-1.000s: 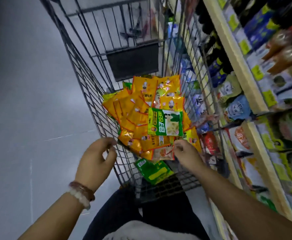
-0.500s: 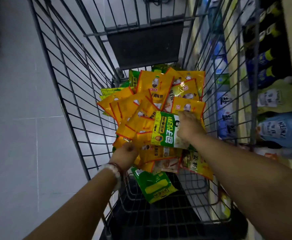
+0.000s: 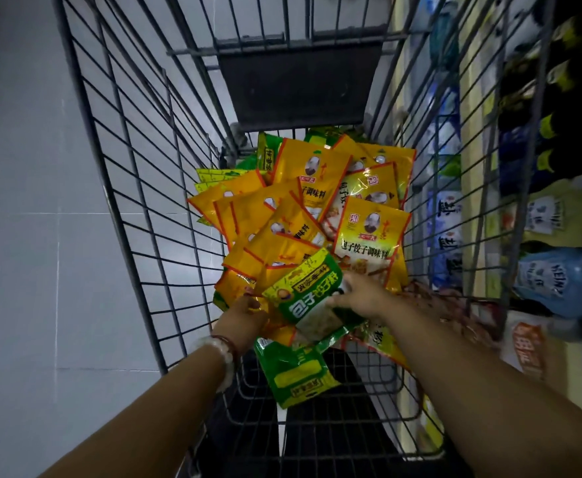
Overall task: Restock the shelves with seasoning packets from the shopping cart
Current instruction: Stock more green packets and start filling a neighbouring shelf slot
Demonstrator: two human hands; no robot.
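Right hand (image 3: 358,298) gripping green packet (image 3: 303,298), left hand (image 3: 243,320) seemingly pinching orange packets (image 3: 272,236)

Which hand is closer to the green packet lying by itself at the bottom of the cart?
Left. The left hand is just above that green packet, up and left of it. The right hand is farther up, holding another green packet.

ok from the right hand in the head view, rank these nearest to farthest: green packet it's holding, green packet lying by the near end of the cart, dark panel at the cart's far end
1. Green packet, gripped in the right hand.
2. Lower green packet, below and slightly left, near end.
3. Dark panel, far end of the cart.
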